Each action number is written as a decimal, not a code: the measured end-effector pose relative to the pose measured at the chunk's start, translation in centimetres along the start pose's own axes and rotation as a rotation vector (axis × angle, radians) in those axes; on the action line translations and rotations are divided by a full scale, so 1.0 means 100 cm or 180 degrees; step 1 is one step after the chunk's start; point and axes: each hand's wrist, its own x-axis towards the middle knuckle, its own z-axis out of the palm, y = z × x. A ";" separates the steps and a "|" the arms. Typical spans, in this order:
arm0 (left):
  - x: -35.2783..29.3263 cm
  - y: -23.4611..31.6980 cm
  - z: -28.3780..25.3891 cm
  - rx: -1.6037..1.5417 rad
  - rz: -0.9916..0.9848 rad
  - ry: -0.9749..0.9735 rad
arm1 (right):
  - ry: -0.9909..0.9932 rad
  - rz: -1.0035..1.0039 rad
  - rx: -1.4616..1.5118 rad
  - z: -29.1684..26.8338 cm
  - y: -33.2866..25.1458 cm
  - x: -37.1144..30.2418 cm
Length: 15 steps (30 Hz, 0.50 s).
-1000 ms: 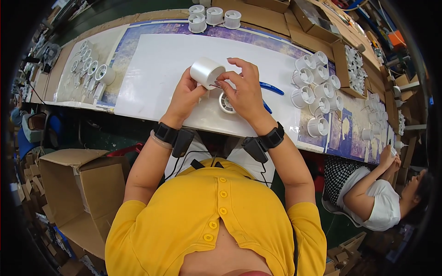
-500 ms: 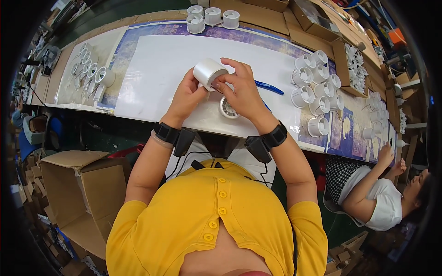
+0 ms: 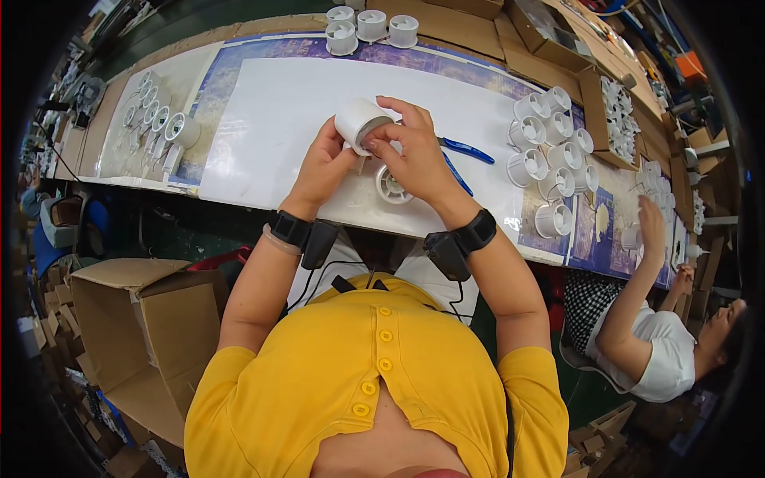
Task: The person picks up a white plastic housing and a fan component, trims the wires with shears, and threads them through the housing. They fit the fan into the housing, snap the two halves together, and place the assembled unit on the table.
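Observation:
Above the white sheet I hold a white plastic cylinder [image 3: 355, 122], tilted so that its open end faces my right hand. My left hand [image 3: 325, 162] is closed on its left and lower side. The thumb and fingers of my right hand [image 3: 412, 151] grip the rim at the open end, with fingertips partly inside it. Whether they also hold a small part in there is hidden. Below my right hand a round white spoked part [image 3: 392, 186] lies on the table, partly covered by the hand. Just right of that hand lie blue-handled pliers [image 3: 470, 151], their handles spread.
Several white fan units [image 3: 553, 221] stand in a cluster on the right, others [image 3: 371, 26] at the far edge. More white cylinders with stems [image 3: 182, 129] line the left. A cardboard box [image 3: 590, 119] of small white parts stands right. A co-worker [image 3: 657, 350] sits at the right.
The cylinder has turned slightly in my hands, and my right fingers have shifted a little at its rim. The co-worker's arm has reached forward to the table.

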 end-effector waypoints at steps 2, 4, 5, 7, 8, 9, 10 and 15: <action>0.000 0.000 -0.001 -0.0078 -0.0011 0.0001 | -0.0037 0.0063 0.0021 -0.001 0.001 0.000; -0.001 0.001 0.000 -0.0052 -0.0038 -0.0017 | -0.0096 0.0097 0.0003 -0.002 0.001 -0.001; -0.001 0.002 0.000 -0.0038 -0.0053 -0.0025 | -0.0125 0.0114 -0.0004 -0.002 0.001 -0.001; -0.001 0.001 0.000 -0.0001 -0.0051 -0.0026 | -0.0092 0.0182 0.0107 0.002 0.002 -0.002; -0.001 0.001 -0.001 0.0038 -0.0051 -0.0025 | -0.0059 0.0251 0.0223 0.005 0.001 -0.003; -0.001 0.001 -0.001 0.0078 -0.0051 -0.0024 | -0.0026 0.0320 0.0339 0.006 0.001 -0.003; -0.001 0.000 -0.001 0.0081 -0.0051 -0.0026 | -0.0022 0.0318 0.0340 0.005 0.002 -0.003; 0.001 0.002 -0.001 0.0043 -0.0094 -0.0036 | -0.0114 0.0347 -0.0075 -0.003 0.001 -0.001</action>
